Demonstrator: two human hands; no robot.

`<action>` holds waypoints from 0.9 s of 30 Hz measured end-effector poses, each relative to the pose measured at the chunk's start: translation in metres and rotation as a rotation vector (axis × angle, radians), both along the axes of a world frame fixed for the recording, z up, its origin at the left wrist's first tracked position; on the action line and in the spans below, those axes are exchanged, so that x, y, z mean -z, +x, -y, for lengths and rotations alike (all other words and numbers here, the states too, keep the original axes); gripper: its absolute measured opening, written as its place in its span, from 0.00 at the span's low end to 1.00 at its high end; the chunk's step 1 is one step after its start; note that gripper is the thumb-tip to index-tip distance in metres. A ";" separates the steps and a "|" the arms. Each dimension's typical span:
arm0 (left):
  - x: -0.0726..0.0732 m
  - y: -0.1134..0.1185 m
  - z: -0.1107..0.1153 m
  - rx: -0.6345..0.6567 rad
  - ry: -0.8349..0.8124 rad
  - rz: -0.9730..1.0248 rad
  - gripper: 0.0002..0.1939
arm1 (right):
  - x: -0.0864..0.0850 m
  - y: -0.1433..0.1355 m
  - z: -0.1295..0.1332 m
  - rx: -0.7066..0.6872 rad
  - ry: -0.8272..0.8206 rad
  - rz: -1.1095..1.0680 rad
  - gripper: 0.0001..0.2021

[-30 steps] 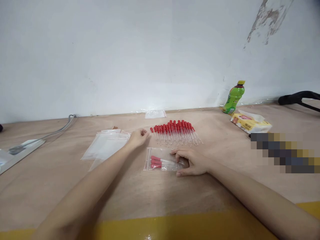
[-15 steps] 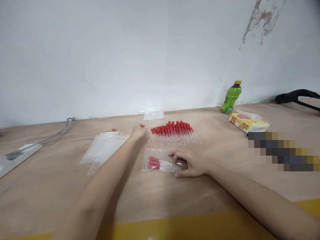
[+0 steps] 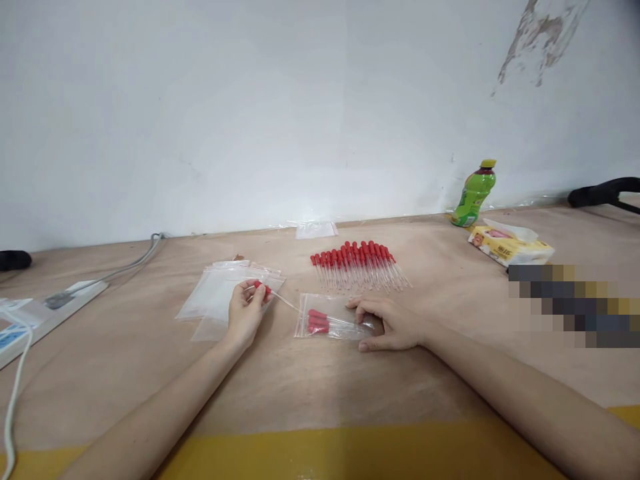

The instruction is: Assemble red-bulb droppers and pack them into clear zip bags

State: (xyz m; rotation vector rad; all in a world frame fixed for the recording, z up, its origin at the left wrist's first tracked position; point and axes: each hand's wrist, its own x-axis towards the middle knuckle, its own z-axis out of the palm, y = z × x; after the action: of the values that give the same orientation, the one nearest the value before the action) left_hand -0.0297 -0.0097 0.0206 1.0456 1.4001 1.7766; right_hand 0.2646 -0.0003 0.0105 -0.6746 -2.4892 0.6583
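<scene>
My left hand (image 3: 246, 310) pinches a dropper (image 3: 261, 288) by its red bulb. The clear stem slants right and down, with its tip by the left, open-end side of a clear zip bag (image 3: 337, 303). Several droppers with red bulbs (image 3: 318, 321) lie inside that bag, bulbs to the left. Curved over the bag's right end, my right hand (image 3: 393, 323) holds it on the table, fingertips at the far edge and thumb at the near edge. Behind the bag, many more droppers (image 3: 355, 257) lie in a row, bulbs toward the wall.
Flat zip bags (image 3: 213, 293) are stacked under and beside my left hand. Another bag (image 3: 317, 230) lies by the wall. A green bottle (image 3: 475, 197) and a tissue pack (image 3: 510, 245) stand at the back right. At the left is a power strip (image 3: 75, 300) with cables.
My left hand has come back from the row toward me and left, bringing a dropper to the bag's left end. My right hand has stayed on the bag. The view has shifted slightly left.
</scene>
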 end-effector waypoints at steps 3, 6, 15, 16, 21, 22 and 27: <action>0.001 0.009 -0.001 -0.002 0.003 0.012 0.13 | 0.000 0.000 0.000 -0.007 0.002 -0.008 0.18; 0.002 0.015 0.002 0.015 -0.031 0.005 0.14 | 0.000 0.000 0.000 -0.012 0.001 -0.014 0.18; 0.002 0.017 0.015 0.323 -0.210 -0.387 0.15 | -0.003 -0.001 -0.001 -0.003 0.029 -0.006 0.20; 0.003 0.016 0.015 0.363 -0.207 -0.438 0.14 | -0.003 -0.001 -0.001 -0.010 0.029 -0.010 0.20; 0.008 0.019 0.013 0.438 -0.176 -0.557 0.14 | -0.004 0.000 -0.002 -0.028 0.020 -0.039 0.11; 0.009 0.020 0.013 0.443 -0.175 -0.558 0.14 | -0.003 0.000 -0.002 -0.019 0.021 -0.053 0.10; 0.008 0.025 0.009 0.381 -0.170 -0.528 0.15 | -0.001 0.001 -0.004 0.014 0.039 -0.046 0.19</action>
State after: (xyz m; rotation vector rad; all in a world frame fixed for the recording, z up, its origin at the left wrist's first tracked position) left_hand -0.0049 -0.0191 0.0126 1.6357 1.4890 1.1306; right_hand 0.2655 0.0033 0.0111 -0.6545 -2.4466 0.6120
